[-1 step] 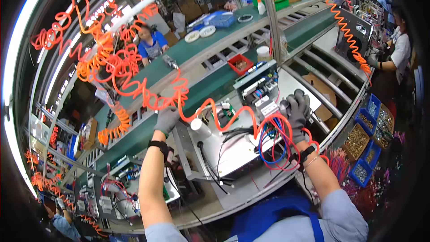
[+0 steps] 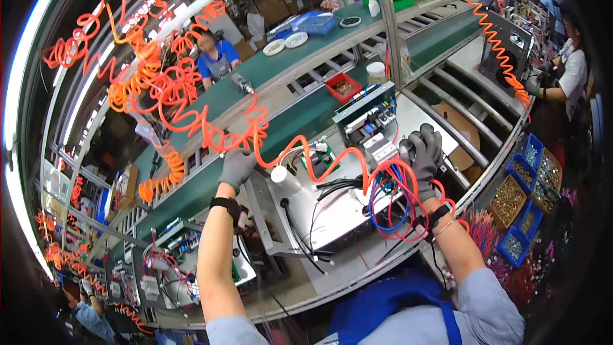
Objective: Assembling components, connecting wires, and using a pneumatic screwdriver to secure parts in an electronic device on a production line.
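- Hardly changed from a moment before at the left hand [image 2: 237, 167] and right hand [image 2: 423, 156], beyond a slight shift of view; in judgement, little advanced in the work on the panel.
- At left, bent at the fingers by the upper end of a grey metal frame [image 2: 263, 207], along the panel's left edge; partly closed, impossible to tell whether gripping it or only resting there.
- At right, curled in a loose arch over the panel's right part, against or just beside a dark rounded part [image 2: 405, 147]; impossible to tell whether clasped or merely touched.
- Between the hands, near the near edge of the roller line [image 2: 472, 98]: white metal panel [image 2: 338, 227], bearing a white cylinder [image 2: 285, 182] toward its left edge and an open grey box of components [image 2: 369, 118] at its far right.
- Looped before the right wrist: red and blue wires [image 2: 373, 217]. Strung across the panel: orange coiled hose [image 2: 366, 182].
- Beyond the panel's far edge: red tray [image 2: 348, 97] of small parts. Off to the right, outside the line's near edge: blue bins [image 2: 516, 260].
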### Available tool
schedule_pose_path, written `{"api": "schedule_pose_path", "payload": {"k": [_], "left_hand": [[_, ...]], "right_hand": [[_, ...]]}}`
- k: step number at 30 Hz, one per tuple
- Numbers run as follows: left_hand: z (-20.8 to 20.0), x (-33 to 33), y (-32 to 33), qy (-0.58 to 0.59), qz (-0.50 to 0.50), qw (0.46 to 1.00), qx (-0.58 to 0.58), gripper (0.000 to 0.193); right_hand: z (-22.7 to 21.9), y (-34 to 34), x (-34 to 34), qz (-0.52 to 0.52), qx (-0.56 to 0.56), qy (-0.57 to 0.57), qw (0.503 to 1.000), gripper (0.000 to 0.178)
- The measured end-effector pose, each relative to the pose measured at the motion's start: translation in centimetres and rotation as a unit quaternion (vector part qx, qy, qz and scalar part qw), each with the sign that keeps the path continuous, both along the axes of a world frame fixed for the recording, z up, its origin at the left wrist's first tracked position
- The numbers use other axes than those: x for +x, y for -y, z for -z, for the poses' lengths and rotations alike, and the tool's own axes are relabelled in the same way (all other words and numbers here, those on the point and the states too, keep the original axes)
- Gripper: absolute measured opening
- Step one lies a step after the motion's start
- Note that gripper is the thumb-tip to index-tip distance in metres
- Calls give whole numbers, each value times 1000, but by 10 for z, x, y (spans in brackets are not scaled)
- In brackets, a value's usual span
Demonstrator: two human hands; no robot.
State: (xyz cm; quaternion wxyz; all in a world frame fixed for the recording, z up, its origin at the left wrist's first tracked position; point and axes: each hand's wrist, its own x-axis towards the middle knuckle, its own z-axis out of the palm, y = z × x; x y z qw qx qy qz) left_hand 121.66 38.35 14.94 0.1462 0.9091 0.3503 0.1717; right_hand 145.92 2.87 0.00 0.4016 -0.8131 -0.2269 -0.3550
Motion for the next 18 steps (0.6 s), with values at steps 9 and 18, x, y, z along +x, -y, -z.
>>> {"api": "schedule_pose_path", "payload": {"k": [9,18], "left_hand": [[-29,-65,119,-54,-1,998,-28,49],[-41,-107,190,-101,18,994,-39,48]], "right_hand": [[-10,-26,89,-218,-62,-19,974,33],[-101,-9,103,-311,-237,-58,919,35]]}}
